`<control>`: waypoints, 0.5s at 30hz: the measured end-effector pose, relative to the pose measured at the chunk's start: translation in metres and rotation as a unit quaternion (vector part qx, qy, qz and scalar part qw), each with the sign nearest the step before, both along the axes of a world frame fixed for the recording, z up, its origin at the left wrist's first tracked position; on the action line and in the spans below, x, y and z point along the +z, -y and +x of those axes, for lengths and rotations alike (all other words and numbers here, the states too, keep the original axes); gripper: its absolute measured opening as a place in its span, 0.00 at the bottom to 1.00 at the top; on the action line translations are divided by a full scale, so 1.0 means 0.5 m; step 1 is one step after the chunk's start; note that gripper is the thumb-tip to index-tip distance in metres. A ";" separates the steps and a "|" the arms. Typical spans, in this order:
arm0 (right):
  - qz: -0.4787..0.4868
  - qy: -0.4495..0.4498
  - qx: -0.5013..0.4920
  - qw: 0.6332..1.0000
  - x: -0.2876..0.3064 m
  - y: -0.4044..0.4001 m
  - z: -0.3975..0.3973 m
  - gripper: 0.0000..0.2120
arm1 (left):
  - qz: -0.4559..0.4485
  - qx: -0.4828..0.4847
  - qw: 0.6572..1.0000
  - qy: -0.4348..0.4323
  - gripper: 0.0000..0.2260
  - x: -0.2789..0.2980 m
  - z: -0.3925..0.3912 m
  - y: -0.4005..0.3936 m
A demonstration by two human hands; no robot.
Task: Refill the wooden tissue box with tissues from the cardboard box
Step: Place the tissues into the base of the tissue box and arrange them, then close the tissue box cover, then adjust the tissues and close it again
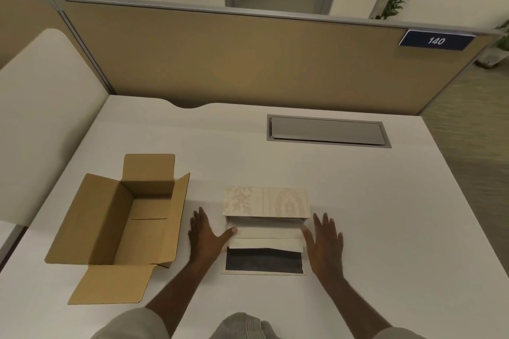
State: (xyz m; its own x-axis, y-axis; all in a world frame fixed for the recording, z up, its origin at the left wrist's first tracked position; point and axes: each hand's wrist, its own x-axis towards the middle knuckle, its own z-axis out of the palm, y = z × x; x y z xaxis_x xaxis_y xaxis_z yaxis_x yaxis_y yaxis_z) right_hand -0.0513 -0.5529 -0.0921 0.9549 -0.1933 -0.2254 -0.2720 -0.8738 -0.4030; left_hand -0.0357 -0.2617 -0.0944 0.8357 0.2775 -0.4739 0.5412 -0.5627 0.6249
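Note:
The brown cardboard box [110, 223] lies open on the left of the white desk [358, 201], flaps spread, and its inside looks empty. To its right sits the pale wooden tissue box [265, 202], turned so its open side faces me. A white tissue pack [265, 234] sticks halfway out of it, above a dark panel [263, 260] lying flat. My left hand [206, 237] rests flat beside the pack, thumb touching its left end. My right hand [325, 239] lies flat against the pack's right end, fingers spread.
A grey cable hatch [327, 131] is set into the desk at the back right. A tan partition [248, 58] with a blue "140" sign [436, 41] closes the far side. A white panel [41, 118] stands at the left.

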 end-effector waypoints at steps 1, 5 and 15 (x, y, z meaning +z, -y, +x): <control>0.052 0.038 -0.013 0.998 0.008 0.005 0.000 0.32 | -0.042 0.014 0.999 0.021 0.48 0.003 -0.007 -0.004; 0.210 0.067 -0.132 0.967 0.059 0.012 0.056 0.29 | -0.148 0.107 0.978 0.098 0.27 0.035 -0.022 -0.006; 0.368 -0.182 -0.255 0.875 0.125 -0.038 0.243 0.34 | -0.151 0.173 0.971 -0.062 0.35 0.116 0.185 0.076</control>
